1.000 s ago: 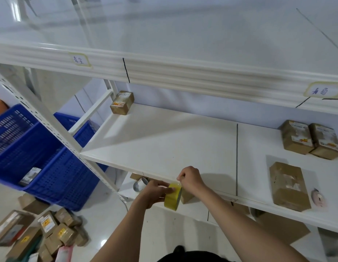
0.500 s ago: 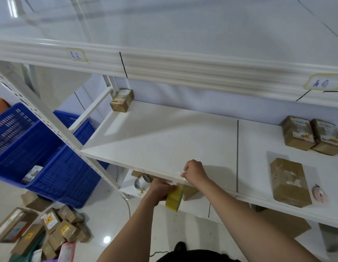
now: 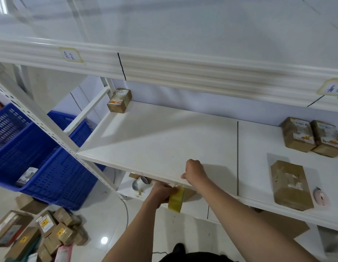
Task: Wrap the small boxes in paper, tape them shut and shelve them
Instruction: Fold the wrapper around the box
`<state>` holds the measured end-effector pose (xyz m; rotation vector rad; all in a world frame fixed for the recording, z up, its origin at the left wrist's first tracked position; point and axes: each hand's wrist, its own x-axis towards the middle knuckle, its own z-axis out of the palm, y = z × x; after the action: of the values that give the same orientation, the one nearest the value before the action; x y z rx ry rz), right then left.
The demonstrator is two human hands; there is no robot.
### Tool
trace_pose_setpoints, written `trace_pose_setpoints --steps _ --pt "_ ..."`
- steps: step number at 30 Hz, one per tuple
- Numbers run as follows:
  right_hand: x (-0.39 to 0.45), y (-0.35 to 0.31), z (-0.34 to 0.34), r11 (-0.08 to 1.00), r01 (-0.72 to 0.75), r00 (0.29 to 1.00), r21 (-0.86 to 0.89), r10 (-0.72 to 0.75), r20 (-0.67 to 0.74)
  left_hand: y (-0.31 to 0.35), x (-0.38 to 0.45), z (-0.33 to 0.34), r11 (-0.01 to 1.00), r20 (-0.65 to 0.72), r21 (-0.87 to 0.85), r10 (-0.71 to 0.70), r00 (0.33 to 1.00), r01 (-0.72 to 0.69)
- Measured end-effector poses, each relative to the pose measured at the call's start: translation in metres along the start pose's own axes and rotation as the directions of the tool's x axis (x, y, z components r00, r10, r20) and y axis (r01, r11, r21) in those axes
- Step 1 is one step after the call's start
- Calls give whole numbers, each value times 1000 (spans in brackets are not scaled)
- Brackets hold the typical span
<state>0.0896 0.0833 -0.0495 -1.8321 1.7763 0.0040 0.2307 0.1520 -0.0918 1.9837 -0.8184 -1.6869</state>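
Progress check, far left of my hands first. Down on the floor, below and left of my left hand, a pile of small boxes (image 3: 51, 231) sits unshelved; whether all are wrapped I cannot tell. One more box (image 3: 27, 176) lies in the blue crate (image 3: 41, 167), also left of my hands. Judgement: much of the job is still open.

Up and left of my hands, at the back of the shelf (image 3: 164, 140), one taped parcel (image 3: 119, 100) stands shelved.

My left hand (image 3: 160, 192) is curled round the tape roll (image 3: 176, 199), gripping it just under the shelf's front lip. My right hand (image 3: 195, 172) sits directly above it at the lip, fingers drawn together as if pinching the free tape end; the tape itself is too thin to make out.

Right of my hands: a larger wrapped parcel (image 3: 291, 186) lies flat near the front, a small pink object (image 3: 321, 199) just beside it, and two taped parcels (image 3: 312, 137) touch each other at the back. So four parcels shelved, by my count.

Versus half a second ago: the roll and left hand have dropped slightly below the lip, the right hand has hardly moved. Shelf contents unchanged.
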Motion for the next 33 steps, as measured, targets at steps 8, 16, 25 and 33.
trace_pose_setpoints --steps 8,16,25,33 --pt "5 7 -14 995 -98 995 -8 98 -24 2 1 -1 998 -18 61 26 999 -25" --pt "-16 51 -27 832 -199 946 519 302 -121 27 -7 2 880 -294 475 167 941 -8" --pt "-83 108 9 213 -477 801 853 505 321 53 -16 63 959 40 277 -81 996 66" --pt "-91 112 26 -270 -488 751 830 356 557 43 -29 100 987 127 -33 -149 981 154"
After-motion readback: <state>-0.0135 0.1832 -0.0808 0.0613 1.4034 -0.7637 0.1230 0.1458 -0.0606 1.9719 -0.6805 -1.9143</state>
